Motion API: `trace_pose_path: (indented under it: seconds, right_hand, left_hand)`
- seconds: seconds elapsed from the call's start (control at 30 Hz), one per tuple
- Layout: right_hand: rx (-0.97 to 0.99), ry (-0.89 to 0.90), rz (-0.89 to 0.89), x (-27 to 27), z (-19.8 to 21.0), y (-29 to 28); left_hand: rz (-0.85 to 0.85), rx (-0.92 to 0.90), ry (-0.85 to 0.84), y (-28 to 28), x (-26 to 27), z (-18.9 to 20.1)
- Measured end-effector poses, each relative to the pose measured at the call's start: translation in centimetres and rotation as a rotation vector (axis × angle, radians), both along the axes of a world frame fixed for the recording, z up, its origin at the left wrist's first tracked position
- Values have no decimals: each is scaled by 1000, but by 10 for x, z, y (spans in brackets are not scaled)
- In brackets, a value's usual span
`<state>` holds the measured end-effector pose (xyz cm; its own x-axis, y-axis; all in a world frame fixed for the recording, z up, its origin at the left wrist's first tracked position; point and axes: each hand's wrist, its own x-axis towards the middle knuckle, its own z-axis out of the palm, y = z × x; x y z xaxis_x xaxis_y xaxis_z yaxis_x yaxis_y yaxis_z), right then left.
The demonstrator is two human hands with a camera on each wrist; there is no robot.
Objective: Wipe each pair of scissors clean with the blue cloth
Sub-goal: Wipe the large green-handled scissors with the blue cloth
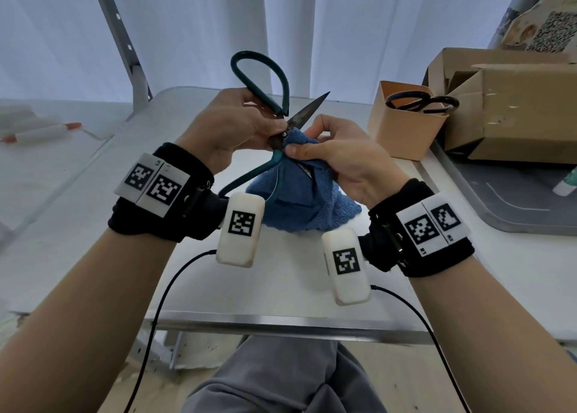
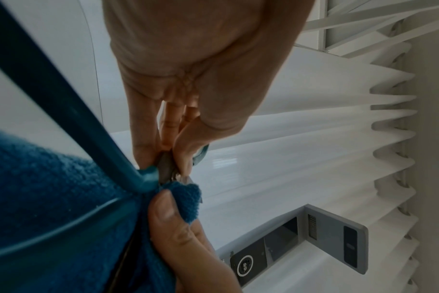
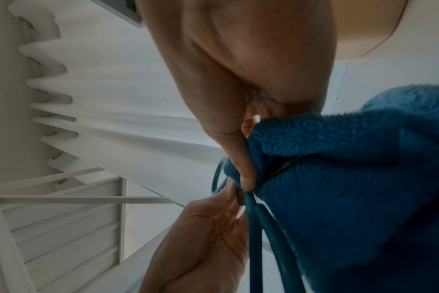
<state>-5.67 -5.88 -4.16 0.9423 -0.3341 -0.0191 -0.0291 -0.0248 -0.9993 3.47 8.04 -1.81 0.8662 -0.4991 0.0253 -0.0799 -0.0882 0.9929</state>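
Teal-handled scissors (image 1: 282, 81) are held spread open above the table, one dark blade (image 1: 307, 109) pointing up to the right. My left hand (image 1: 271, 125) pinches them at the pivot; the left wrist view shows its fingertips (image 2: 168, 158) on the metal beside the teal handle (image 2: 63, 103). My right hand (image 1: 296, 147) pinches the blue cloth (image 1: 299, 200) around the other blade, which the cloth hides. In the right wrist view the thumb (image 3: 246, 178) presses the cloth (image 3: 351, 178) right next to the pivot.
A second pair of scissors with black handles (image 1: 421, 102) stands in a tan cup (image 1: 402, 134) at the back right. Behind it is a cardboard box (image 1: 515, 112), and a grey tray (image 1: 515, 200) lies to the right. White rolls (image 1: 43, 131) lie far left.
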Motion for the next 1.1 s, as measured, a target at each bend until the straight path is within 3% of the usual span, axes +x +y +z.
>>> trace_pose_path:
  seconds: [1.1]
  right_hand:
    - [-119,23,50,-16,-3,-14]
  left_hand:
    - [-36,-34,39,8,12,-1]
